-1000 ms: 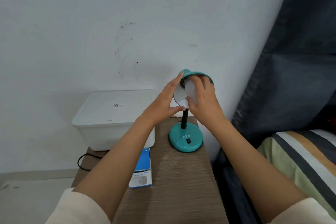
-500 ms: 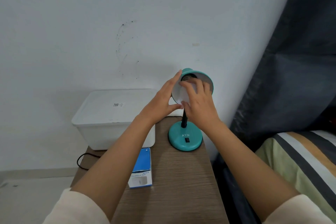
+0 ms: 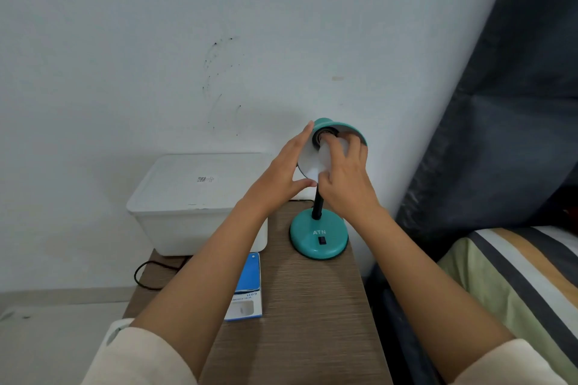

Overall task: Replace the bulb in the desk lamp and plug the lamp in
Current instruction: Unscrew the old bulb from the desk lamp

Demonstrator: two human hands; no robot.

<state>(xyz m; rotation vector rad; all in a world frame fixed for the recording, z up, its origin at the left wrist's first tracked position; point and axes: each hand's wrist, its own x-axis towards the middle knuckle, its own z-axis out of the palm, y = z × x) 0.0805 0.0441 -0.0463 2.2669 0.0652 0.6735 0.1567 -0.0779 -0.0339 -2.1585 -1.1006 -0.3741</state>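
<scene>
R hand [image 3: 342,180] grips the bulb [image 3: 328,155] inside the shade [image 3: 355,131], fingers curled round the white glass, thumb under it; L hand [image 3: 281,173] is spread open, flat vs the shade's left rim, steadying, not gripping anything. Change vs a sec ago: R fingers have shifted round the bulb, wrist rolled, and the dark socket [image 3: 325,134] w/ its threads now shows above the bulb, where it was mostly covered before. L hand has barely moved; lamp base [image 3: 319,236] sits in the same spot on the table [image 3: 306,306], near the wall. Reads as a twist in progress, prob. one regrip between turns. Can't tell from this whether the bulb is going in or coming out, nor how far it's seated; its neck is hidden by fingers. Bulb box [image 3: 247,287] lies flat on the table left of the base, near the L forearm, beside the white bin [image 3: 190,206]. A black cord [image 3: 147,272] loops off the table's back-left edge; no plug or outlet in view, so the plug-in step looks not yet done. Risk, imo: shade tilting if the L hand slackens during the turn.
</scene>
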